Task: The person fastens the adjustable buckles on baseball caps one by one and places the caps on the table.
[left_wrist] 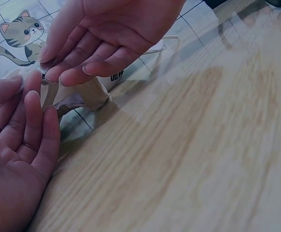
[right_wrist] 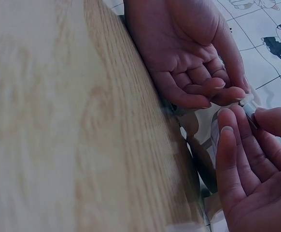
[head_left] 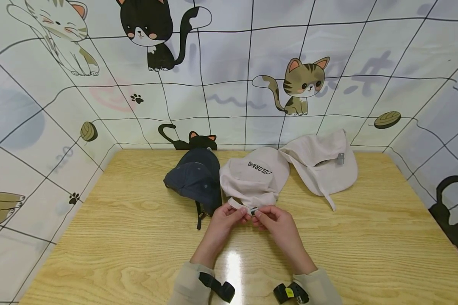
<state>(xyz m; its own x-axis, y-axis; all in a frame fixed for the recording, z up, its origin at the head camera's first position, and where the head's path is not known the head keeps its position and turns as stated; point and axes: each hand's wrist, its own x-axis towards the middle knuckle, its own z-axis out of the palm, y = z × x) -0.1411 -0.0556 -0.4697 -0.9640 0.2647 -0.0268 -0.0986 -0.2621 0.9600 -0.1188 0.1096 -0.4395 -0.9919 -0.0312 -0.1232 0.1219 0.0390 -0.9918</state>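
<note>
Seen from the head, the pale cap (head_left: 248, 182) with dark lettering lies just beyond both hands, at about one o'clock from the left hand (head_left: 230, 218) and eleven o'clock from the right hand (head_left: 276, 220), its brim toward two o'clock. Its strap (head_left: 236, 204) loops out from the near edge of the crown, the visible stretch running roughly from ten o'clock down to four. The left hand pinches this strap between thumb and fingers; the right hand pinches the small clasp (head_left: 253, 210) in a narrow grip. The clasp sits between the two sets of fingertips, at about three o'clock from the left fingertips and between nine and ten from the middle of the right hand. Neither hand is clearly nearer, since both are at the join.

A navy cap (head_left: 198, 178) lies at ten to eleven o'clock from the left hand, and another pale cap (head_left: 320, 163) with a loose strap end at one to two o'clock from the right.

Fingertips cover most of the join, so whether the strap passes through the clasp cannot be told. Both wrist views are dim, and the left one barely shows the clasp.
</note>
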